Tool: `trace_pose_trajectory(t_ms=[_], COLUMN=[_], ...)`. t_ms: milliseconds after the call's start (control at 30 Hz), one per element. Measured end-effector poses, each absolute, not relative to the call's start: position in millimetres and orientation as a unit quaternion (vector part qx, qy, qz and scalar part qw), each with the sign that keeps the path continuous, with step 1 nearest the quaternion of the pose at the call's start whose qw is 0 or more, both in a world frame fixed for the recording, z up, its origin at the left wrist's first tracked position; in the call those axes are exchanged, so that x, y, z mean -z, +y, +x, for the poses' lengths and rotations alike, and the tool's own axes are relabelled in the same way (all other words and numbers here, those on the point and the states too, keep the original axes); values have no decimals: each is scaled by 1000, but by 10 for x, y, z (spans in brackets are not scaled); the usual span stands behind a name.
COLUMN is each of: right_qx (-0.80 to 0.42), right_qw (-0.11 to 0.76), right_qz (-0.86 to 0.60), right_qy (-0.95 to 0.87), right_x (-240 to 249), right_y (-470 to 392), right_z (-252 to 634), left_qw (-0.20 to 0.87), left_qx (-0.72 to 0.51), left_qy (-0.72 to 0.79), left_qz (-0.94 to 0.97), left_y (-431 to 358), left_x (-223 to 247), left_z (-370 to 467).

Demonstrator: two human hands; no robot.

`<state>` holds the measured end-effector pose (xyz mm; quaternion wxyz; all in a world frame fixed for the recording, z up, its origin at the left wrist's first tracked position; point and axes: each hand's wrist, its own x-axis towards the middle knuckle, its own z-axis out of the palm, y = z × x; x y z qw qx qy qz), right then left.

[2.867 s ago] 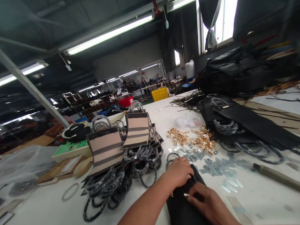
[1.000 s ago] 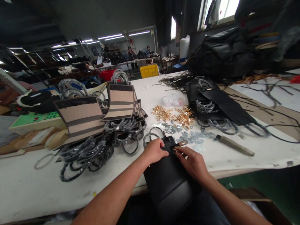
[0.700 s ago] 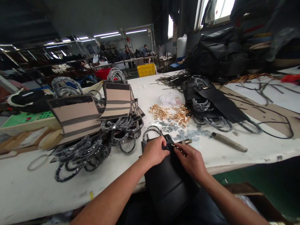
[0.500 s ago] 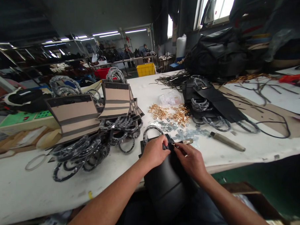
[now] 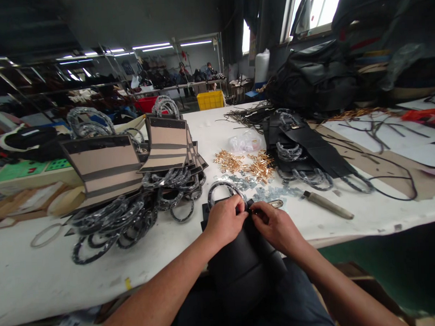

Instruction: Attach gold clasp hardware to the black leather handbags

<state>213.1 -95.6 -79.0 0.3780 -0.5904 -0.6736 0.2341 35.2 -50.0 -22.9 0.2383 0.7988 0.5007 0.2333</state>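
Note:
A black leather-like bag panel (image 5: pixel 238 270) hangs over the table's front edge onto my lap. Its ring handle (image 5: pixel 212 191), wrapped in clear plastic, stands up beyond my fingers. My left hand (image 5: pixel 225 221) is closed on the panel near its upper edge, thumb and forefinger pinched together. Close beside it, my right hand (image 5: pixel 278 227) pinches a small gold metal fitting at the same edge; the fingers hide most of it. Just behind the right hand lies a flat tool end with a slot (image 5: pixel 276 203). Loose gold fittings (image 5: pixel 260 166) and small flat silver plates (image 5: pixel 272 193) are scattered past the panel.
Stacked bag panels with beige backing (image 5: pixel 104 160) and plastic-wrapped handles (image 5: pixel 114 220) fill the left. On the right are black bag pieces (image 5: pixel 312 147), a grey-handled tool (image 5: pixel 329 205) and black cords (image 5: pixel 413 178). A yellow crate (image 5: pixel 210 100) and people are farther back.
My right hand has shifted slightly left and up, its fingertips closer to my left hand. The gold fitting is now more covered. The view has moved slightly.

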Motion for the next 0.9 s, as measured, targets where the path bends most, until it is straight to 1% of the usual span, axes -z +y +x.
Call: trace_pose_trajectory(t_ms=[133,233,333,500,667,800,900], right_qx=[-233,-220,-192,-180,-212,-201,-178], right_qw=[378,355,329,319,339,361,388], right_qz=[-591,-596,-607,-609,-604,-636,-651], right_qy=[-674,-685,-698,-704,-689,-652,-628], right_x=[748,698,652,589,606,669,680], right_y=[-976,-979,-969,-948,-922,-911,-907], right_z=[2163,2188,2202,2204,2183,2183,2233], left_qw=[244,236,229,207,192,190,214], left_qx=[-250,-257,-248,-235,-206,-235,-258], left_qy=[494,494,497,483,473,452,431], left_qz=[796,797,799,818,835,839,837], left_y=[-487,-486,-498,-537,-543,-531,-537], left_x=[250,247,224,227,225,176,138], left_z=[372,390,404,415,416,390,351])
